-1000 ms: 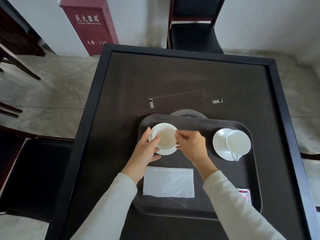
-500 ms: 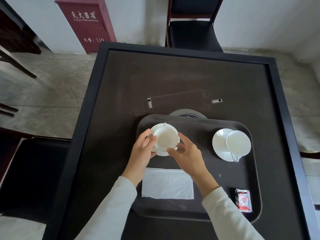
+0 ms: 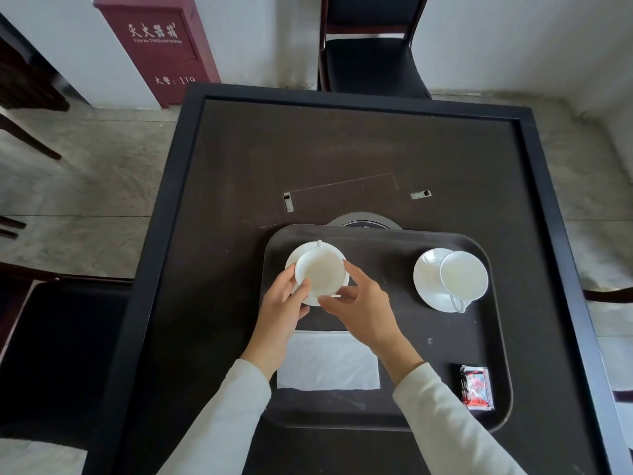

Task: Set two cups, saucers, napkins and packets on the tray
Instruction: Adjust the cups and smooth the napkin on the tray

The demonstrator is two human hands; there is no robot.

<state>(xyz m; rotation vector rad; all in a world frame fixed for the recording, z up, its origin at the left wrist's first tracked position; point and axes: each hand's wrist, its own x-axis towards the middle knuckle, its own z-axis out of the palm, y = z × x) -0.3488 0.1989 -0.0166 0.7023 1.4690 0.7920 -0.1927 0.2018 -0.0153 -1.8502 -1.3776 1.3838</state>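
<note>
A dark brown serving tray (image 3: 383, 262) is lying on a black square table (image 3: 342, 138), seen from above by the person working at it. In the tray's far left part a white teacup (image 3: 320, 274) is sitting on its saucer (image 3: 294, 258), with its handle pointing away from the person; both hands are holding this cup. The left hand (image 3: 281, 310) is gripping the cup's left side, its fingers (image 3: 301, 286) curled and pressed together against the wall. The right hand (image 3: 363, 310) is holding the near right side with its fingers spread, forefinger on the right of the rim and thumb at the near edge.

In the tray's far right part a second teacup (image 3: 464, 275) is standing on a second saucer (image 3: 426, 282), sitting off-centre toward the tray's right edge, its handle pointing toward the person; nothing is touching it. A white paper napkin (image 3: 329, 363) is lying flat in the tray's near left part, its far edge passing under the wrists. A red and black packet (image 3: 476, 387) is lying in the tray's near right corner; it may be a small stack, but whether it is one packet or two is too small to tell.

Judging from this layout, the task is well along; both cups and both saucers are already on the tray, and the hands seem to be straightening the left cup on its saucer. Only one napkin is showing, so a second napkin is probably still to be placed, perhaps in the tray's near middle part below the right-hand cup.
</note>
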